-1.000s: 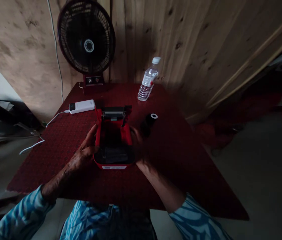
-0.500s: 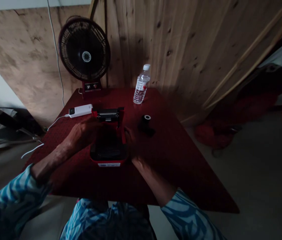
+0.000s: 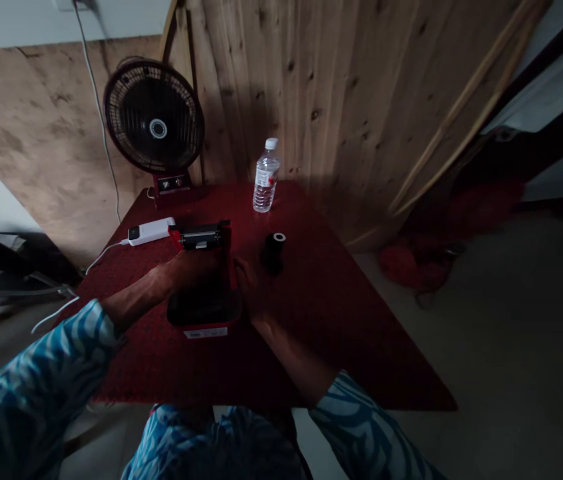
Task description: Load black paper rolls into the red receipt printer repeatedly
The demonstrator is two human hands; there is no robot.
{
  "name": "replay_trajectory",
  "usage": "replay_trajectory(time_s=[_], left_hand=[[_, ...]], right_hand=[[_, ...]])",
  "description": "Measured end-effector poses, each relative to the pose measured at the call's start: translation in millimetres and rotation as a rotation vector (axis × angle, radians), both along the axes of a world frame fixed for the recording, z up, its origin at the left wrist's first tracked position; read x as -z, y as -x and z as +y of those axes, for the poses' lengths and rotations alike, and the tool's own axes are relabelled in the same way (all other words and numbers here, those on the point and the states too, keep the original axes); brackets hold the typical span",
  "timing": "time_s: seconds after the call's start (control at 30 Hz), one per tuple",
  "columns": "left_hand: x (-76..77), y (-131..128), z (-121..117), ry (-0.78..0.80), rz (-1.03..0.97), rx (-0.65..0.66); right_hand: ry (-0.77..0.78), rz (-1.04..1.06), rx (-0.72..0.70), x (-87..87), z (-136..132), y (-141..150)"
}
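1. I'm working at a dark-red patterned tablecloth [image 3: 311, 320] before a knotty plank wall [image 3: 311, 100].
2. A red-and-black open-lidded receipt printer [image 3: 204, 320] is sitting in front of me; I'm judging it light, stiff plastic, safest held by its side walls.
3. My left hand [image 3: 186, 270] and right hand [image 3: 250, 287] are hovering at its sides, fingers apparently curled; I can't tell whether they're gripping it.

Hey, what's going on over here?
A person sits at a red-covered table with both bare hands around an open red printer. The left hand is over its left side, and the right hand is at its right side, near a small black roll standing on end. Farther back are a white power bank, a water bottle and a desk fan.
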State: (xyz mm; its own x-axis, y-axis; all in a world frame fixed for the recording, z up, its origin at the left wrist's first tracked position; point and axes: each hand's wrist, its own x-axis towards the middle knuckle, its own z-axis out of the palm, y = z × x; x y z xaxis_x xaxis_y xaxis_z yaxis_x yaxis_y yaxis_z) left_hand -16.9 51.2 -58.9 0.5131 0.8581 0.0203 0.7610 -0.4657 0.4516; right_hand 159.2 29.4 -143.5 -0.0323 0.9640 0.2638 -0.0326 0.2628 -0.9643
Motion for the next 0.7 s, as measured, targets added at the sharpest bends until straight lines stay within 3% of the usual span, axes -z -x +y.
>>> replay_trajectory(time_s=[0.13,0.27,0.43,0.5,0.57,0.63,0.7], left_hand=[[-3.2,2.4,-5.7,0.041,0.093,0.089],[-11.0,0.6,-13.4,0.044,0.116,0.096],[-45.1,0.4,-44.6,-0.017,0.113,0.041],[-61.3,11.8,-66.5,-0.095,0.085,-0.023],[-70.4,31.2,-84.7,-0.269,-0.015,-0.156],[-67.6,54.9,-92.6,-0.331,-0.063,-0.352],[-51.8,78.0,-88.4,-0.282,-0.131,-0.558]], right_hand=[[-0.043,-0.031,-0.041,-2.7,-0.5,-2.3],[0.014,0.002,-0.044,-5.0,-1.2,-2.4],[0.013,0.02,-0.09,-5.5,-1.1,-0.4],[0.021,0.014,-0.075,-4.1,-1.2,-0.2],[0.035,0.006,-0.03,-1.9,-1.7,-0.6],[0.044,0.01,0.005,-0.2,-2.3,-1.2],[0.044,0.002,-0.014,-0.6,-3.1,-1.4]])
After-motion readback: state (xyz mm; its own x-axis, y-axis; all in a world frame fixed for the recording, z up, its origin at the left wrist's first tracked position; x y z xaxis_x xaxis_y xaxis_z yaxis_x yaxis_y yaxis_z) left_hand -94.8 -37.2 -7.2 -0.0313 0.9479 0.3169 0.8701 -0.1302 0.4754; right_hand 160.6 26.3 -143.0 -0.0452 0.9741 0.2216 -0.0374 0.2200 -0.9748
